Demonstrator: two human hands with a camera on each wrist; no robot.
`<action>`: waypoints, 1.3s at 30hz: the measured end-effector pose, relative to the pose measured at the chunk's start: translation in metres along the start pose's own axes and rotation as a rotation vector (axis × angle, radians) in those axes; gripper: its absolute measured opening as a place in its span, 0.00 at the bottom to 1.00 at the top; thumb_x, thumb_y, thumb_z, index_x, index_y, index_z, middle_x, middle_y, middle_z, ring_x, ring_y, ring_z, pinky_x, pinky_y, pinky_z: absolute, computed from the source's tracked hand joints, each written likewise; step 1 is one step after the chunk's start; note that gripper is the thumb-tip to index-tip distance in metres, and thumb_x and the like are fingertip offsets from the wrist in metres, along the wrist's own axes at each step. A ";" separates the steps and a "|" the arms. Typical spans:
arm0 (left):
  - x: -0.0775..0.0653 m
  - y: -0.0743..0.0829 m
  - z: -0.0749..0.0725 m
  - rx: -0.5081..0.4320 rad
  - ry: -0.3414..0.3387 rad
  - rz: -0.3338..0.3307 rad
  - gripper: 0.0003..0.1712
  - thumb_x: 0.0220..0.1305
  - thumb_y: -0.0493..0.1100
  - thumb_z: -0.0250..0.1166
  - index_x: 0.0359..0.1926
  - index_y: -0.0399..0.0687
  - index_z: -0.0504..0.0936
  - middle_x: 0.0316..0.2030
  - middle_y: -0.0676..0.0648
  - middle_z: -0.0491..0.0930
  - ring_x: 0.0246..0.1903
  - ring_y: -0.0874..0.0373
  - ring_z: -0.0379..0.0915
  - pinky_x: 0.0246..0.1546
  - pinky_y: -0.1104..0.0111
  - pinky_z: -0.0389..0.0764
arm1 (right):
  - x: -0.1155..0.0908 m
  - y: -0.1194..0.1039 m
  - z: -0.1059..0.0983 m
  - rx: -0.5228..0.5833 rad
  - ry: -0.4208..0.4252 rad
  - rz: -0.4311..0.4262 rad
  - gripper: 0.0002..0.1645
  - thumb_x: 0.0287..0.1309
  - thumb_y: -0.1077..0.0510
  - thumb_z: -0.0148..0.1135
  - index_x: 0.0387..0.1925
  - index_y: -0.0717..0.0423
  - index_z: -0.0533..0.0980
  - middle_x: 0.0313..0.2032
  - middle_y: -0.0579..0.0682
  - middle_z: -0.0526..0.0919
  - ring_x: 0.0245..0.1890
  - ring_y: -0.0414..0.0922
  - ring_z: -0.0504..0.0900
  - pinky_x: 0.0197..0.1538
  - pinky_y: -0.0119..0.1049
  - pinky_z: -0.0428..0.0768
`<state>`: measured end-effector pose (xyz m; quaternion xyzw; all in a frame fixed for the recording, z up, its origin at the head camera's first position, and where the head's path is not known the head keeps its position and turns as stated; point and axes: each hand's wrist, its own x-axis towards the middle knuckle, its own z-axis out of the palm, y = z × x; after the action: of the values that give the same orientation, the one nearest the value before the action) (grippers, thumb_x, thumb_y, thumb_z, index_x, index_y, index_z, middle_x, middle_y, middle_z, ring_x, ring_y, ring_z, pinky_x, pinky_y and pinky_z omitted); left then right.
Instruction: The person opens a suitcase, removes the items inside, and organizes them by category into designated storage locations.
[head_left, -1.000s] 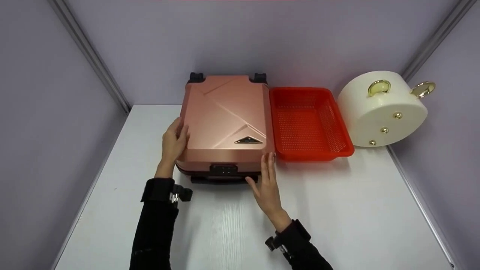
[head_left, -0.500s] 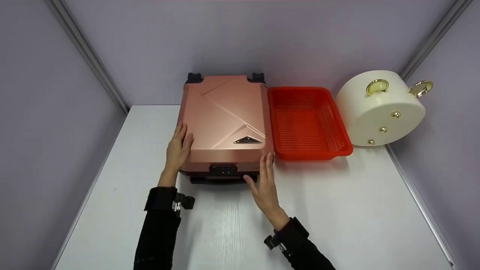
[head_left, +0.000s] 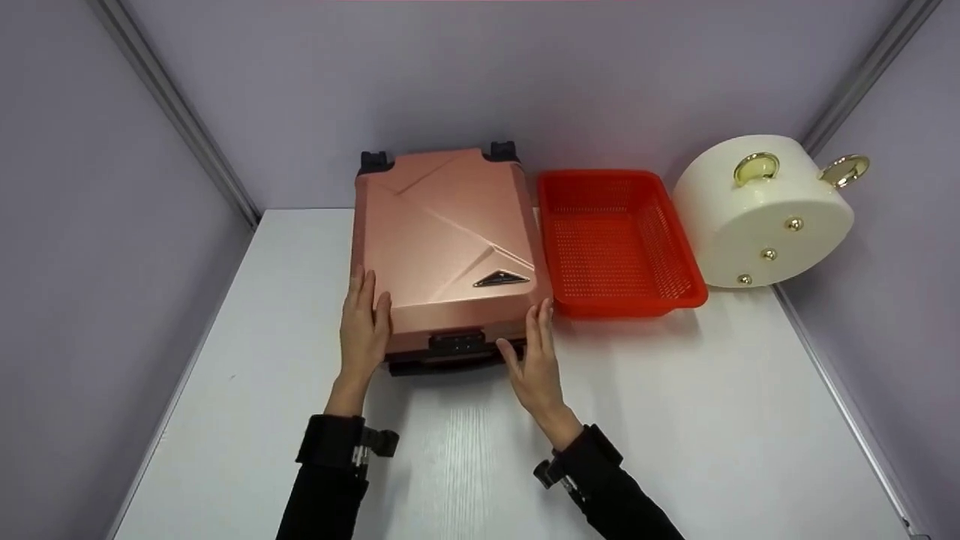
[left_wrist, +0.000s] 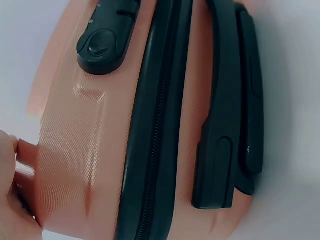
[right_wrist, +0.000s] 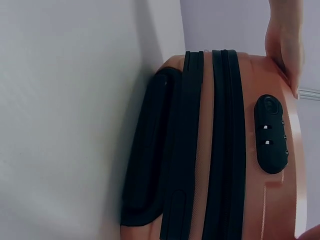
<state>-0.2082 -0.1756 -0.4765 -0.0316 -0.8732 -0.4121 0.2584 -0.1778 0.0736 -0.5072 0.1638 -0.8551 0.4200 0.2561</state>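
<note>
A rose-pink hard-shell suitcase [head_left: 442, 232] lies flat, slightly askew, with its wheels toward the back wall. My left hand [head_left: 364, 334] rests along its left side near the front corner, thumb at the top edge. At the front right corner, my right hand [head_left: 536, 371] touches the case with nearly straight fingers, its thumb spread toward the front face. A black combination lock [right_wrist: 270, 135], a closed zipper [left_wrist: 155, 125] and a black carry handle [left_wrist: 225, 125] show on that front face. Only part of the left hand shows in the left wrist view.
A red perforated plastic basket [head_left: 622, 306] stands just right of the suitcase. Farther right, a round cream case [head_left: 780, 247] with gold rings and studs leans by the side wall. The white table [head_left: 225, 420] meets grey walls at the back and sides.
The suitcase has turned slightly, its wheel end shifting left and its front end right and nearer. My left hand has slid down toward the front corner; the right stays at its corner.
</note>
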 end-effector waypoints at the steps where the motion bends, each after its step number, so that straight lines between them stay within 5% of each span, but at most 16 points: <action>1: -0.004 0.001 0.000 0.003 0.011 0.001 0.28 0.68 0.45 0.46 0.62 0.32 0.57 0.64 0.38 0.51 0.64 0.47 0.44 0.60 0.56 0.50 | 0.001 0.000 -0.001 0.000 -0.005 0.003 0.42 0.59 0.49 0.51 0.62 0.74 0.47 0.64 0.69 0.41 0.63 0.62 0.43 0.62 0.48 0.48; 23: -0.089 0.046 0.019 0.039 0.214 0.062 0.30 0.62 0.41 0.55 0.62 0.33 0.58 0.64 0.36 0.49 0.63 0.41 0.41 0.59 0.50 0.49 | 0.044 0.022 -0.006 0.020 -0.115 0.174 0.41 0.62 0.42 0.42 0.63 0.70 0.49 0.65 0.63 0.43 0.64 0.55 0.48 0.61 0.46 0.54; 39: -0.129 0.093 0.053 0.088 0.066 0.085 0.42 0.61 0.52 0.54 0.65 0.30 0.46 0.66 0.34 0.39 0.64 0.40 0.33 0.58 0.48 0.47 | 0.102 0.050 -0.008 -0.015 -0.363 0.157 0.42 0.63 0.41 0.40 0.65 0.67 0.42 0.66 0.61 0.40 0.65 0.54 0.44 0.63 0.44 0.45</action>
<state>-0.0942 -0.0552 -0.5007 -0.0438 -0.8794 -0.3626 0.3054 -0.2832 0.1028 -0.4758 0.1680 -0.9005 0.3958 0.0655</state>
